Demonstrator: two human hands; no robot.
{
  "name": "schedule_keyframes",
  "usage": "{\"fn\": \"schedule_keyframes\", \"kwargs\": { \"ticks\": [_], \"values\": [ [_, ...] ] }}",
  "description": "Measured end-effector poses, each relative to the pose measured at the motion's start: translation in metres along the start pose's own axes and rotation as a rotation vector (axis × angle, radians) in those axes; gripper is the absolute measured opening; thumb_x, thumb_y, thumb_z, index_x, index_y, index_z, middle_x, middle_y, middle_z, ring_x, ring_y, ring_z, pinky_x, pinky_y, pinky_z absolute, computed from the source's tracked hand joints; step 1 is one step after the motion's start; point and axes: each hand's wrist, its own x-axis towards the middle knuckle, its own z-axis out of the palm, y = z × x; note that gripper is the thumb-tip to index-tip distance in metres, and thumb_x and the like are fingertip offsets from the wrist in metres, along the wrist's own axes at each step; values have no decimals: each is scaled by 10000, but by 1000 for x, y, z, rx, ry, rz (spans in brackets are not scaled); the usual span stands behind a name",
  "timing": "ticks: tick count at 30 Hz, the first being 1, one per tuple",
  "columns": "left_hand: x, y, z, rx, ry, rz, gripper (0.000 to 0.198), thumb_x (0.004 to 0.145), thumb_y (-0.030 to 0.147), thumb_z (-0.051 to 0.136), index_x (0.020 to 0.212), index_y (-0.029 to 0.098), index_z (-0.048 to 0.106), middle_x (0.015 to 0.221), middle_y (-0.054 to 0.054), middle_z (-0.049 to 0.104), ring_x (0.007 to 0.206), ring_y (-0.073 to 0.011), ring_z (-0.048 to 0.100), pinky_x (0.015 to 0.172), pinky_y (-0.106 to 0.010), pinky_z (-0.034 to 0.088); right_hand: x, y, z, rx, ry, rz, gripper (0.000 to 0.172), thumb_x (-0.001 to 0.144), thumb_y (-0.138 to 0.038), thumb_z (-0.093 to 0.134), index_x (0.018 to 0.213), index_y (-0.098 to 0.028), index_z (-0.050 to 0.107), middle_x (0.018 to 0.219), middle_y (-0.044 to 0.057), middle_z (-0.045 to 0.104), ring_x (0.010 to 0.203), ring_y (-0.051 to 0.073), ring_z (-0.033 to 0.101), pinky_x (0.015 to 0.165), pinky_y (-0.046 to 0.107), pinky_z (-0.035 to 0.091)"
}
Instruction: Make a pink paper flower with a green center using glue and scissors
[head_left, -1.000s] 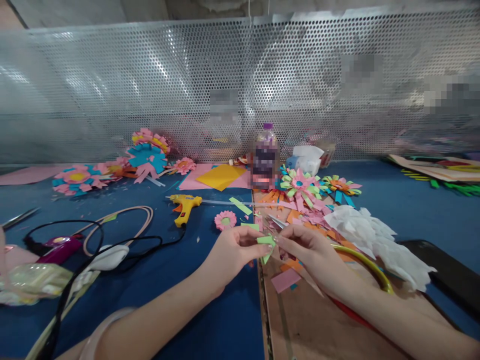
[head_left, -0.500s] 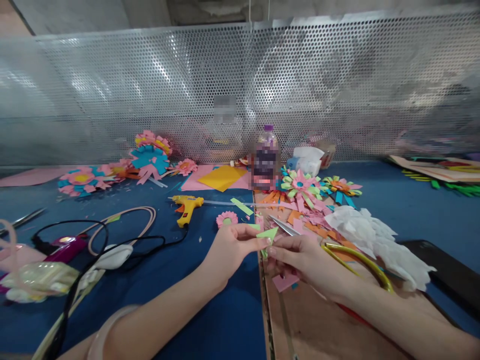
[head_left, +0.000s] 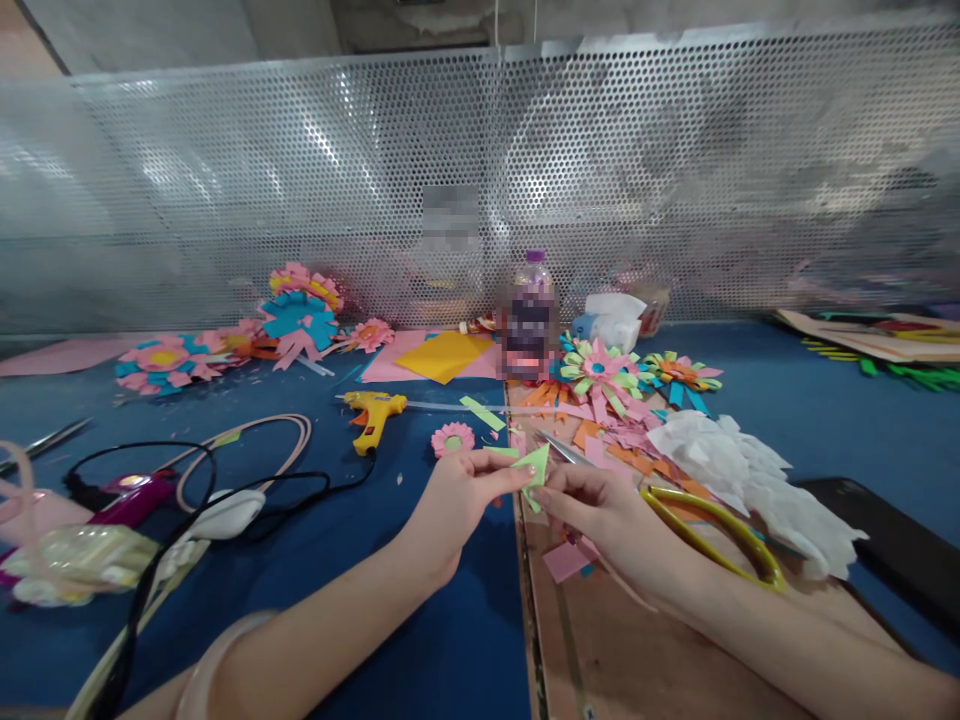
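Observation:
A small piece of light green paper [head_left: 537,466] is pinched between my two hands, above the seam where the blue surface meets the brown board. My left hand [head_left: 469,500] grips its left side with thumb and forefinger. From the right, my right hand [head_left: 600,505] closes its fingertips on the lower edge. Scissors with yellow-green handles [head_left: 712,530] lie beside and partly behind my right hand, their blade tip pointing left. Just beyond my left hand rests a pink paper flower [head_left: 453,438], with a green paper strip [head_left: 482,412] behind it.
A yellow glue gun [head_left: 373,418] with a black cord lies left of centre. Paper flowers [head_left: 600,372], crumpled tissue [head_left: 720,455] and a black phone-like slab [head_left: 885,540] are on the right. A purple-capped bottle [head_left: 532,310] stands before the perforated metal panel [head_left: 637,150].
The green paper has turned more upright between my fingers and shows a wider face. My right hand has shifted slightly; the things on the table look unmoved.

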Motion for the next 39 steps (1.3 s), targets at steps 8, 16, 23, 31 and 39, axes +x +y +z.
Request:
{"fn": "schedule_keyframes", "kwargs": {
  "ticks": [8,16,23,31,39],
  "values": [
    [-1,4,-1,33,31,0,166,641,322,708,682,162,709,627,9,606,605,-98,439,582,-217,331,1,0,-2,-73,-92,8,249,787,-423,592,728,-180,589,648,-8,610,580,110,540,550,232,386],
    [-2,3,0,44,25,6,207,631,360,717,730,179,725,688,-6,643,658,-122,475,610,-230,345,1,-6,-7,-226,-98,-104,252,818,-417,546,733,-181,570,620,-30,533,551,98,470,532,223,375],
    [-4,2,1,65,-14,13,188,637,364,710,693,184,724,682,-7,662,676,-138,508,617,-236,352,-2,-9,-9,-242,-48,-148,255,816,-387,556,679,-173,538,606,-26,515,564,98,444,522,218,344],
    [-3,1,-2,60,-53,27,211,637,358,722,717,163,717,713,-16,666,732,-158,543,713,-261,392,0,-9,-17,-188,-172,-156,291,845,-434,508,760,-165,575,657,-16,515,593,99,457,548,223,363],
    [-3,2,-2,40,-98,50,176,631,334,724,702,173,713,732,-13,686,758,-174,588,766,-283,420,-3,-14,-16,-208,-116,-208,307,826,-460,527,700,-180,540,612,-25,508,580,106,468,554,227,364]
  ]
}}
